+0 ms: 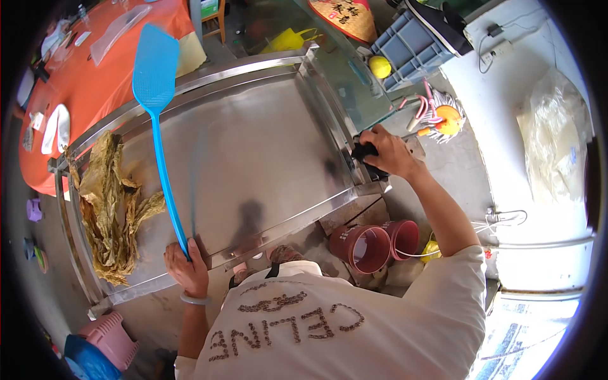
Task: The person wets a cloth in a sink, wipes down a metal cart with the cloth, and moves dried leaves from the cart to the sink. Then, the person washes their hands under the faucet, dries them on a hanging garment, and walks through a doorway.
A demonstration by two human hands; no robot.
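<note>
Left fingers [172, 258] clamp a blue flyswatter [155, 82]; right fingers [372, 135] grip a black bundle [363, 151].

Rectangular stainless-steel table [266, 133]: unobstructed passage over middle and right of its top. Obstacles: crumpled yellow-brown leaves [109, 209], heaped at left end; long-handled blue plastic swatter [155, 85], slanting up from the left hand [187, 271] across the left part; raised metal rails [244, 68], far edge and right end; right hand [389, 154] with black object [363, 151], at right rail.
</note>
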